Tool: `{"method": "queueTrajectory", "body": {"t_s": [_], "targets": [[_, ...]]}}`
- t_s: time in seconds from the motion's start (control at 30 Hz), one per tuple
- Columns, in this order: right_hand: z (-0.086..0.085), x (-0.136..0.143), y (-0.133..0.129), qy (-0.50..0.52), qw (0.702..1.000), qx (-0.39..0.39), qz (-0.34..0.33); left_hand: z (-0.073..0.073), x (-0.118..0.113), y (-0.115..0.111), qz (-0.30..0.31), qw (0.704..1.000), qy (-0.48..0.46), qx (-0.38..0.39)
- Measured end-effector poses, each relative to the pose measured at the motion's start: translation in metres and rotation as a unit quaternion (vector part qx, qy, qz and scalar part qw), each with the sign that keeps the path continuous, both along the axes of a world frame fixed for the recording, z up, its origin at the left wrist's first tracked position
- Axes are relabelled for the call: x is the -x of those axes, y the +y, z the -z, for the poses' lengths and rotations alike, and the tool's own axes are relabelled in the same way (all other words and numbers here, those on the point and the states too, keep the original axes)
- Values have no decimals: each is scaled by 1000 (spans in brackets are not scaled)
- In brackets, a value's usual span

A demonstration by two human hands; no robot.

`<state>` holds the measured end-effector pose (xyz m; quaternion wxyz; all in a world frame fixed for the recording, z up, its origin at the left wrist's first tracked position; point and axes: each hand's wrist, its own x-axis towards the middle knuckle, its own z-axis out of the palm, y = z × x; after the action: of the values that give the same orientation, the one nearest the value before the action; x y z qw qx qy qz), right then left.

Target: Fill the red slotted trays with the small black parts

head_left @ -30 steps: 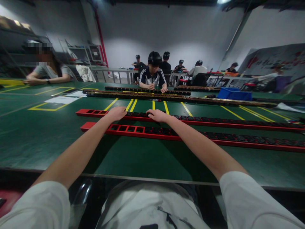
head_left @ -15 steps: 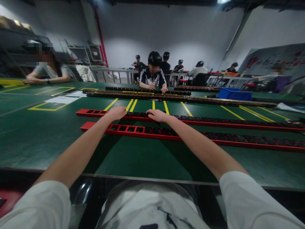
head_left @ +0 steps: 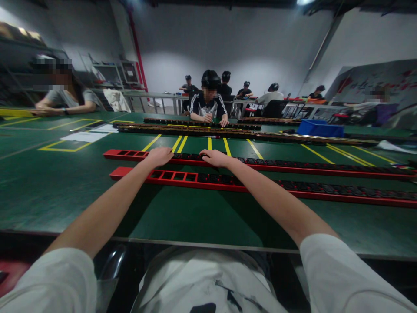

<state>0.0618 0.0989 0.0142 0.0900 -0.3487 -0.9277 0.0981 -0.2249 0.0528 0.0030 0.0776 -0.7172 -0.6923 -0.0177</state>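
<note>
Two long red trays lie across the green table, the far tray (head_left: 325, 171) beyond the near tray (head_left: 122, 172). Black square pieces fill much of both, while several slots toward their left ends show no black piece. My left hand (head_left: 160, 156) rests at the far tray, its fingers curled down; what its fingertips hold, if anything, is too small to tell. Farther right along the same tray is my right hand (head_left: 215, 158), bent over the black pieces with its fingers together. Whatever is under its fingertips is hidden.
Long dark strips (head_left: 293, 139) run across the table beyond the trays, with a blue bin (head_left: 321, 128) at the right. White papers (head_left: 84, 136) lie at the left. A person (head_left: 208, 102) works opposite; another person (head_left: 68, 93) sits at the left.
</note>
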Motion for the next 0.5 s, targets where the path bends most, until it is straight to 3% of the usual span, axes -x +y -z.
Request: {"method": "queueTrajectory", "body": {"t_s": [0.5], "targets": [[-1, 0, -2, 1, 1000, 5, 4, 1, -1, -2, -1, 1000, -16, -4]]}}
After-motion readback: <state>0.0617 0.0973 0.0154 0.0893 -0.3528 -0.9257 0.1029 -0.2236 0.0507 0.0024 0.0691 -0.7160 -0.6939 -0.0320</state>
